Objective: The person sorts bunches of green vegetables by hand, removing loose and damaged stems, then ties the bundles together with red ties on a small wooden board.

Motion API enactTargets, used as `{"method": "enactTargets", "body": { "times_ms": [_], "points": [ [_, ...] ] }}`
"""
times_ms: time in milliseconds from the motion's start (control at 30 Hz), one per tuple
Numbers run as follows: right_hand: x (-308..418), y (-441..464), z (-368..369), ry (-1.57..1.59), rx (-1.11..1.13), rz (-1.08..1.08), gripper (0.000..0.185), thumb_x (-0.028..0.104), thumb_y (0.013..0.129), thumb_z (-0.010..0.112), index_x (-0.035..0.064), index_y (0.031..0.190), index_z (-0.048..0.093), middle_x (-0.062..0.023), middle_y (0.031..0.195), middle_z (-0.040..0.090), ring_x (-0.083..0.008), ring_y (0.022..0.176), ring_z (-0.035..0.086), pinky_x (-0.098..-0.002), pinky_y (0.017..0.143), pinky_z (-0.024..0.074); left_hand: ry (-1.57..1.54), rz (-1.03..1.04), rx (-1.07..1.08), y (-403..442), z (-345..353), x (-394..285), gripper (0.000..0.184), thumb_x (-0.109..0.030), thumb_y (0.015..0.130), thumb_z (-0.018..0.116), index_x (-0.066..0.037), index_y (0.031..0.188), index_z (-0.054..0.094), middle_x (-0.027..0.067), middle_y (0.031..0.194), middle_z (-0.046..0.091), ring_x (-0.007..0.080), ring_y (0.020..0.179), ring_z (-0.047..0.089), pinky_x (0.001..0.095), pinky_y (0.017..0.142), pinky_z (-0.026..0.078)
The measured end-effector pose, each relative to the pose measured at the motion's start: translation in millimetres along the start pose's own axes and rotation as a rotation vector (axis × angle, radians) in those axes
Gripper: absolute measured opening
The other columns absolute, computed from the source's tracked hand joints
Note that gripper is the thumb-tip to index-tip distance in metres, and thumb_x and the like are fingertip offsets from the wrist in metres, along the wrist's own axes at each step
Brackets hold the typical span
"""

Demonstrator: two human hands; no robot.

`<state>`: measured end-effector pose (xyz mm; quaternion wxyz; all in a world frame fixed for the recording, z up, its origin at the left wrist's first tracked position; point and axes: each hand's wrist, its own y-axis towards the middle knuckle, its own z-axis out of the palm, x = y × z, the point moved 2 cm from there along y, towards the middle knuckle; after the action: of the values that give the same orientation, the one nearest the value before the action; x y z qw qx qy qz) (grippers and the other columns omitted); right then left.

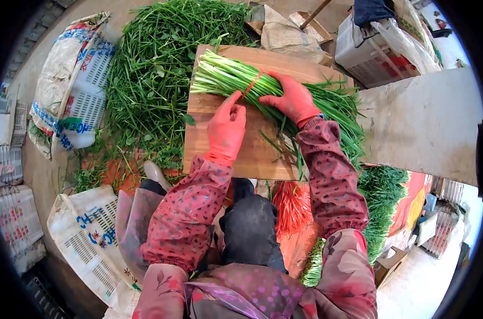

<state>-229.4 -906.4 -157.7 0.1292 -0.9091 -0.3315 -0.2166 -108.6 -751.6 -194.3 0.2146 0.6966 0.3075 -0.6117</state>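
A bunch of garlic chives [223, 74] lies slantwise on a wooden board [212, 143], pale stems at the upper left and green leaves at the lower right. A thin red tie [253, 84] goes round the stems. My right hand [292, 98], in a red glove, grips the bunch from above, just right of the tie. My left hand [226, 130], gloved the same way, is closed at the near side of the stems, its fingertips pinched at the tie's lower end. What lies inside those fingertips is partly hidden.
Loose greens [156, 69] are heaped left of the board. Red ties [292, 207] hang below it, and stacked chives [382, 202] lie to the lower right. White crates stand around, including a plastic crate [95, 239] at the lower left. A pale panel [419, 122] adjoins the board's right side.
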Motion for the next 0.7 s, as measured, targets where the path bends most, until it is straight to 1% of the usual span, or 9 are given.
{"method": "enactTargets", "body": {
  "times_ms": [100, 233, 333, 400, 533, 600, 633, 667, 700],
  "points": [
    [-1, 1, 3, -0.017, -0.002, 0.014, 0.073, 0.048, 0.068, 0.076, 0.0151, 0.129, 0.054, -0.0156, 0.118, 0.062, -0.0333, 0.110, 0.058, -0.0418, 0.093, 0.0449, 0.131, -0.017, -0.025, 5, 8, 0, 0.039, -0.016, 0.083, 0.066, -0.012, 0.121, 0.061, 0.0070, 0.081, 0.067, 0.0191, 0.068, 0.063, 0.0322, 0.065, 0.051],
    [-2, 0, 4, -0.018, -0.039, -0.016, 0.073, 0.048, 0.068, 0.076, 0.0146, 0.129, 0.054, -0.0156, 0.116, 0.063, -0.0334, 0.108, 0.059, -0.0416, 0.093, 0.0454, 0.081, 0.022, -0.040, 6, 19, 15, 0.040, -0.017, 0.083, 0.066, -0.014, 0.122, 0.060, 0.0072, 0.077, 0.066, 0.0206, 0.067, 0.063, 0.0333, 0.064, 0.051],
    [-1, -1, 4, -0.008, -0.012, -0.009, 0.074, 0.047, 0.068, 0.076, 0.0142, 0.130, 0.053, -0.0160, 0.118, 0.062, -0.0338, 0.110, 0.057, -0.0414, 0.094, 0.0445, 0.011, -0.034, 0.003, 14, 23, 25, 0.038, -0.015, 0.082, 0.067, -0.010, 0.120, 0.060, 0.0068, 0.076, 0.066, 0.0182, 0.064, 0.063, 0.0322, 0.061, 0.051],
    [-1, 1, 4, 0.017, 0.009, -0.005, 0.076, 0.047, 0.068, 0.076, 0.0142, 0.132, 0.052, -0.0163, 0.120, 0.061, -0.0343, 0.113, 0.056, -0.0412, 0.095, 0.0434, -0.226, -0.121, 0.111, 21, 23, 25, 0.032, -0.012, 0.084, 0.066, -0.006, 0.115, 0.061, 0.0063, 0.074, 0.066, 0.0145, 0.061, 0.063, 0.0297, 0.056, 0.051],
    [1, 0, 8, -0.009, -0.011, -0.041, 0.073, 0.042, 0.068, 0.078, 0.0129, 0.131, 0.052, -0.0162, 0.120, 0.061, -0.0344, 0.112, 0.056, -0.0409, 0.095, 0.0437, -0.223, -0.234, 0.215, 21, 21, 14, 0.025, -0.008, 0.089, 0.061, 0.001, 0.113, 0.058, 0.0061, 0.080, 0.063, 0.0140, 0.067, 0.063, 0.0261, 0.056, 0.052],
    [2, -1, 9, -0.031, -0.033, -0.079, 0.073, 0.039, 0.068, 0.078, 0.0125, 0.130, 0.052, -0.0162, 0.120, 0.061, -0.0344, 0.112, 0.056, -0.0407, 0.095, 0.0439, -0.221, -0.303, 0.279, 16, 29, 20, 0.019, -0.008, 0.090, 0.060, 0.001, 0.107, 0.059, 0.0059, 0.079, 0.063, 0.0149, 0.061, 0.062, 0.0262, 0.054, 0.052],
    [3, -1, 10, -0.050, -0.035, -0.081, 0.072, 0.039, 0.067, 0.079, 0.0127, 0.128, 0.053, -0.0151, 0.116, 0.062, -0.0339, 0.109, 0.058, -0.0415, 0.093, 0.0452, -0.267, -0.314, 0.224, 13, 34, 24, 0.016, -0.014, 0.085, 0.065, -0.003, 0.096, 0.063, 0.0085, 0.071, 0.066, 0.0194, 0.062, 0.066, 0.0315, 0.053, 0.052],
    [3, -2, 10, -0.071, -0.036, -0.082, 0.071, 0.039, 0.065, 0.079, 0.0128, 0.126, 0.054, -0.0141, 0.113, 0.063, -0.0333, 0.106, 0.059, -0.0423, 0.090, 0.0465, -0.271, -0.315, 0.225, 7, 39, 27, 0.016, -0.014, 0.085, 0.065, -0.003, 0.096, 0.063, 0.0085, 0.071, 0.066, 0.0194, 0.062, 0.066, 0.0315, 0.053, 0.052],
    [2, -2, 11, -0.078, -0.035, -0.087, 0.071, 0.039, 0.065, 0.079, 0.0128, 0.126, 0.054, -0.0141, 0.113, 0.063, -0.0333, 0.106, 0.059, -0.0423, 0.090, 0.0465, -0.098, -0.203, 0.205, 1, 41, 24, 0.018, -0.017, 0.084, 0.065, -0.004, 0.097, 0.064, 0.0113, 0.074, 0.067, 0.0260, 0.066, 0.066, 0.0358, 0.058, 0.052]
  ]
}}
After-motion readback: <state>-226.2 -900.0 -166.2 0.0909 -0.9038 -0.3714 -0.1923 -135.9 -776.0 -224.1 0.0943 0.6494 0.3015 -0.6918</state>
